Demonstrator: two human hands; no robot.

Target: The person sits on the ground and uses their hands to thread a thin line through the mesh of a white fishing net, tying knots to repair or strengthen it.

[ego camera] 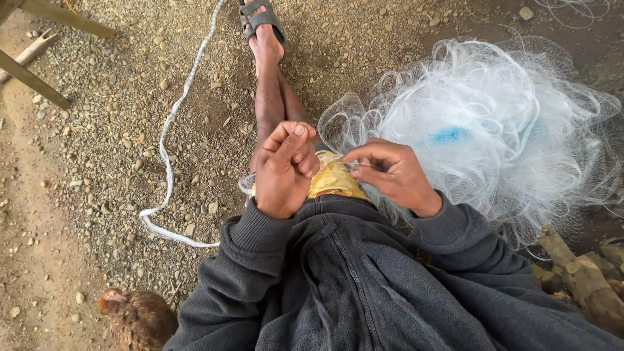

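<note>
I sit on gravel with my legs stretched out, a dark grey zip jacket filling the lower frame. My left hand [284,169] is closed in a loose fist over my lap, gripping fine strands of a white fishing net [500,123]. My right hand [389,172] pinches a thin strand of the same net between thumb and fingers, close beside the left hand. The net lies heaped in a translucent pile to my right, with a blue patch [447,136] in it. Yellow cloth [333,181] shows on my lap between the hands.
A white cord [168,140] snakes across the gravel to my left. A brown hen [138,317] stands at the lower left. Wooden legs [32,81] cross the upper left corner. Pieces of wood [582,276] lie at the lower right. My sandalled foot [261,23] is at the top.
</note>
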